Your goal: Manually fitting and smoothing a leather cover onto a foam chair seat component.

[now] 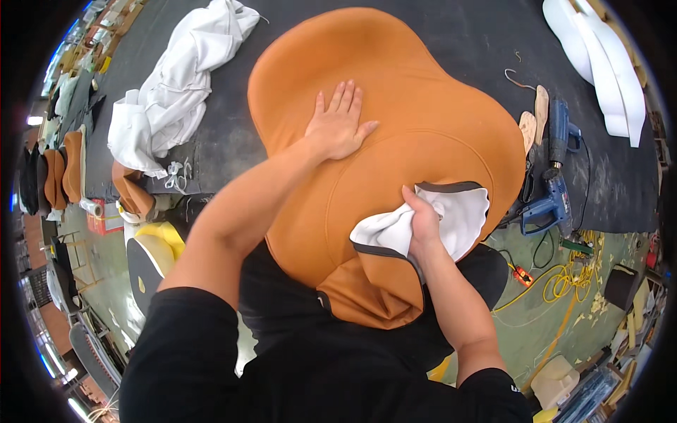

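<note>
A large orange upholstered chair shell [416,106] lies across the dark worktable and extends over my lap. My left hand [338,127] rests flat on its upper surface, fingers spread. At the near side, the orange cover [384,292] is folded back, showing its white lining [462,218] and dark edging. My right hand [423,222] is closed on this folded part, thumb up, against the lining; its other fingers are mostly hidden. The cover's loose lower portion hangs creased beside my right wrist.
White fabric [180,84] lies crumpled at the far left of the table [486,35]. On the right are two blue heat guns [553,201], a hook-shaped wire [520,81] and white curved pieces [599,70]. A yellow cable [564,282] coils on the floor.
</note>
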`<state>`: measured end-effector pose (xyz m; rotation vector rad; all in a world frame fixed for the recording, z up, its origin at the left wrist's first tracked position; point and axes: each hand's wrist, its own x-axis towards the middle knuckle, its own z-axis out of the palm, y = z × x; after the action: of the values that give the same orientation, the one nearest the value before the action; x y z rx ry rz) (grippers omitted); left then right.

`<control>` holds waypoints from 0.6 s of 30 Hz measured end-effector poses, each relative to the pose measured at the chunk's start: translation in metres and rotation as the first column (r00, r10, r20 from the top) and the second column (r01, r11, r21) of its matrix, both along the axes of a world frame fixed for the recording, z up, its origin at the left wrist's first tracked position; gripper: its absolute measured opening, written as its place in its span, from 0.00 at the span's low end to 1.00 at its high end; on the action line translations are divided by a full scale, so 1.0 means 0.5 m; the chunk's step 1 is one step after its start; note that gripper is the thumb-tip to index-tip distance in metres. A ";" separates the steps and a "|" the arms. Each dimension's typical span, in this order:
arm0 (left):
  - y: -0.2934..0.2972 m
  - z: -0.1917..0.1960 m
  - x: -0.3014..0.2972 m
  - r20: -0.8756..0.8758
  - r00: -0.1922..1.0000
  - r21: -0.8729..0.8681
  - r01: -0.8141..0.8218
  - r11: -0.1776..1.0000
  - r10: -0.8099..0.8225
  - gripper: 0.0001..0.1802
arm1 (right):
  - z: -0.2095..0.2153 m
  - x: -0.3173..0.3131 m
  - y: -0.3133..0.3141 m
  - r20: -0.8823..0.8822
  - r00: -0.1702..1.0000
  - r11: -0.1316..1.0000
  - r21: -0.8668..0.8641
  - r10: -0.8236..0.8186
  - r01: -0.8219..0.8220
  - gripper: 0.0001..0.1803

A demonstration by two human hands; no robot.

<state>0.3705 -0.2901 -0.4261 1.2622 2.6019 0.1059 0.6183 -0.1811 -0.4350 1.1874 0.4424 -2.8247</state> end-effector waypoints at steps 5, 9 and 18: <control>0.004 0.012 0.063 0.153 0.987 -0.038 -0.043 0.998 0.048 0.51 | -0.016 0.005 -0.006 -0.051 0.997 0.996 0.070 -0.059 0.063 0.21; 0.019 0.051 0.088 0.272 0.940 0.073 0.193 0.979 -0.205 0.52 | -0.022 0.009 -0.007 -0.059 0.996 0.995 0.060 -0.074 0.077 0.19; 0.101 -0.011 -0.003 0.158 0.982 -0.043 -0.095 0.994 0.101 0.57 | -0.044 0.000 -0.005 0.028 0.997 0.994 0.086 -0.071 0.068 0.22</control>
<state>0.3689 -0.2396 -0.4315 1.0668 2.5158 0.1706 0.6181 -0.1835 -0.4569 1.2847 0.5341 -2.8678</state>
